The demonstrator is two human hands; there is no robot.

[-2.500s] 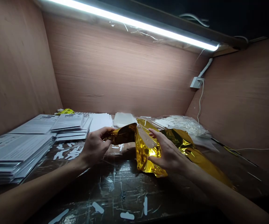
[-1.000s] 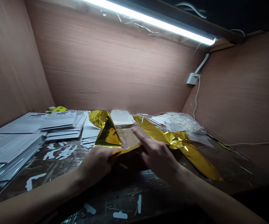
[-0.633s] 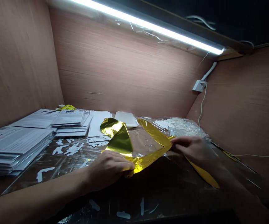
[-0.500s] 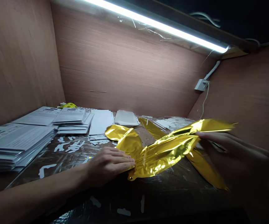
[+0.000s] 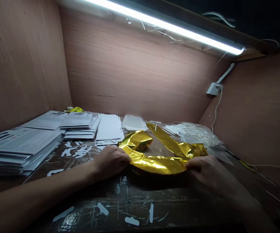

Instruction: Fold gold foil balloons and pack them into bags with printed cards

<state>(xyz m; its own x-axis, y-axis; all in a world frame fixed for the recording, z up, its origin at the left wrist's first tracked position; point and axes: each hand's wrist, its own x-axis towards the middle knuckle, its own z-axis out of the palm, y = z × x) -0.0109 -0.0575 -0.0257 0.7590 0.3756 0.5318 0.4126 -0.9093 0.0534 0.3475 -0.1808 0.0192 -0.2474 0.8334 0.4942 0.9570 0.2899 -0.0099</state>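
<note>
A shiny gold foil balloon, flat and creased, stretches between my two hands just above the dark tabletop. My left hand is closed on its left part, fingers curled in. At its right end my right hand pinches the foil. One folded gold lobe rises behind the left hand. Farther back, another strip of gold foil lies across the table towards the right hand; whether it belongs to the same balloon I cannot tell.
Stacks of printed cards stand at the left. White sheets and a pile of clear bags lie at the back. White sticks and crumpled plastic are back right. White cut-outs lie scattered in front. A thin tool rests at right.
My right hand has come down and inward, bringing the raised foil low. My left hand has curled from lying flat into a grip. The gold foil is now folded differently.
</note>
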